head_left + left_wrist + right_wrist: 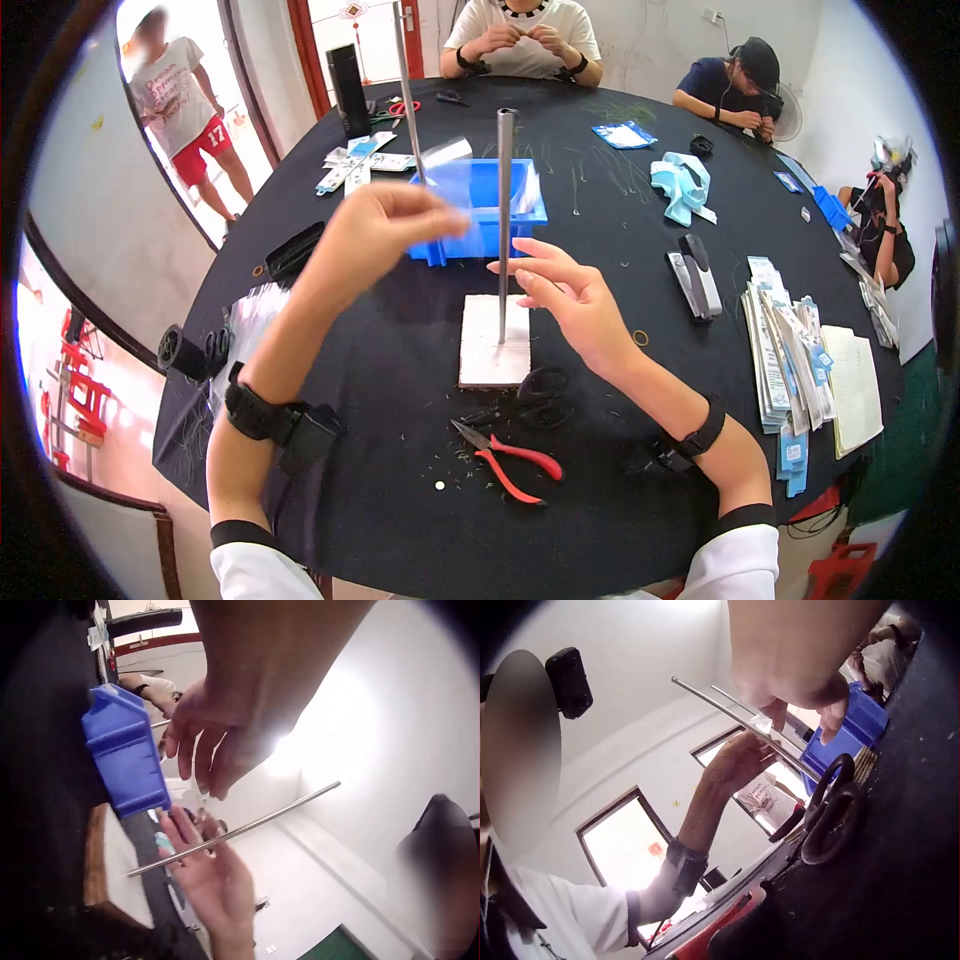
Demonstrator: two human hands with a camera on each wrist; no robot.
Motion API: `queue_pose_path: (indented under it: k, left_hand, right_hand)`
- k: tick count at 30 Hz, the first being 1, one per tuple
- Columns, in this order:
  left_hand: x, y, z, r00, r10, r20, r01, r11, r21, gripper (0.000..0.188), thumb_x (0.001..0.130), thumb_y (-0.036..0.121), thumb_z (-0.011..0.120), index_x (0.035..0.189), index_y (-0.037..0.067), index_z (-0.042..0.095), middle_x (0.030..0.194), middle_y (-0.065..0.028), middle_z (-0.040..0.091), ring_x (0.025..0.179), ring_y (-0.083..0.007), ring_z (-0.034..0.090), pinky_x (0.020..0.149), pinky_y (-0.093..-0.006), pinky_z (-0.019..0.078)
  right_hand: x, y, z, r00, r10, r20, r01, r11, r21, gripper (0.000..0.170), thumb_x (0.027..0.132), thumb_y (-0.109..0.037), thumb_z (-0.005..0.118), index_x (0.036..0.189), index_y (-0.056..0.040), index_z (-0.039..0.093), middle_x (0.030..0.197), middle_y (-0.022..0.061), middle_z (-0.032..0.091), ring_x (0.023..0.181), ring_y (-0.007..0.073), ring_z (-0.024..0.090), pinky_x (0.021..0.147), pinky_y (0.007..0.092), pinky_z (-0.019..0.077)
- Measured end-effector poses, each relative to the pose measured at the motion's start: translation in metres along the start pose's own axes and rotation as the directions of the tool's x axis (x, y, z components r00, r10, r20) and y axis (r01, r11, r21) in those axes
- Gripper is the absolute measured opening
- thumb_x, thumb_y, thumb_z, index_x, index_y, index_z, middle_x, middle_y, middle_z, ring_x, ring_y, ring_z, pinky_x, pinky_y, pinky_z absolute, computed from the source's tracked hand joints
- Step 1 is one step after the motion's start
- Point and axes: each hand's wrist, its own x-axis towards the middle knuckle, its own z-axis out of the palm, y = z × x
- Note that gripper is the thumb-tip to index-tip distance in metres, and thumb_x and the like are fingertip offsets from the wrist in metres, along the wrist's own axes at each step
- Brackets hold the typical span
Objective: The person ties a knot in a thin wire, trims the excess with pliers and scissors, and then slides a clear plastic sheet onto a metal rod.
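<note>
A metal rod [505,220] stands upright in a white block [495,365] with a brown edge. Left of the rod, my left hand [385,235] is raised, thumb and fingertips together on a blurred clear plastic piece [452,190]. My right hand [570,295] is just right of the rod, fingers loosely extended; whether a fingertip touches the rod I cannot tell. In the left wrist view the rod [247,826] slants up from the block [124,874], past my right hand [214,885]. Behind it sits a blue bin [485,235] with pale pieces inside.
Red-handled pliers [520,460] and black scissors [545,400] lie before the block. Another thin rod [408,90] rises behind my left hand. A stapler [695,280] and stacked packets [780,350] are right; a black holder [295,255] is left. People are around the table.
</note>
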Motion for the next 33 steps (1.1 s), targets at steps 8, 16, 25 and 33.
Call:
queue_pose_path:
  k: [8, 16, 25, 33]
  left_hand:
    - [0.012, 0.053, -0.007, 0.978, 0.087, -0.189, -0.165, 0.879, -0.448, 0.028, 0.083, 0.029, 0.068, 0.091, 0.002, 0.068, 0.085, -0.0048, 0.065, 0.080, -0.0102, 0.059, 0.075, -0.0233, 0.0450]
    - [0.009, 0.062, 0.003, 0.994, 0.028, -0.105, -0.084, 0.809, -0.582, 0.020, 0.089, 0.029, 0.061, 0.090, 0.009, 0.064, 0.082, 0.0012, 0.063, 0.079, -0.0096, 0.059, 0.074, -0.0258, 0.0469]
    - [0.006, 0.069, 0.006, 0.983, 0.073, -0.169, -0.155, 0.826, -0.541, 0.026, 0.081, 0.029, 0.070, 0.090, 0.005, 0.069, 0.084, -0.0018, 0.065, 0.079, -0.0093, 0.059, 0.073, -0.0234, 0.0440]
    - [-0.001, 0.055, 0.019, 0.921, 0.368, -0.124, -0.376, 0.925, -0.051, 0.020, 0.083, 0.017, 0.066, 0.092, -0.001, 0.069, 0.090, -0.0060, 0.068, 0.082, -0.0086, 0.060, 0.076, -0.0242, 0.0465]
  right_hand:
    - [0.000, 0.004, 0.005, 0.997, -0.011, 0.082, 0.010, 1.000, 0.008, 0.023, 0.090, -0.015, 0.054, 0.106, -0.0063, 0.068, 0.121, 0.0135, 0.055, 0.101, 0.0156, 0.057, 0.075, 0.0257, 0.0488]
    - [-0.002, -0.001, 0.007, 0.997, -0.014, 0.070, 0.012, 0.999, 0.036, 0.022, 0.091, -0.014, 0.054, 0.103, -0.0015, 0.068, 0.110, 0.0082, 0.062, 0.094, 0.0126, 0.058, 0.073, 0.0238, 0.0474]
    - [-0.001, 0.002, 0.006, 0.997, -0.025, 0.074, 0.021, 0.998, 0.059, 0.023, 0.090, -0.015, 0.055, 0.103, -0.0003, 0.068, 0.108, 0.0087, 0.063, 0.094, 0.0125, 0.058, 0.075, 0.0245, 0.0475]
    - [-0.003, 0.001, 0.005, 0.991, 0.069, 0.116, -0.075, 0.996, 0.054, 0.025, 0.094, -0.018, 0.049, 0.105, -0.0006, 0.064, 0.103, 0.0072, 0.064, 0.096, 0.0133, 0.059, 0.078, 0.0286, 0.0483]
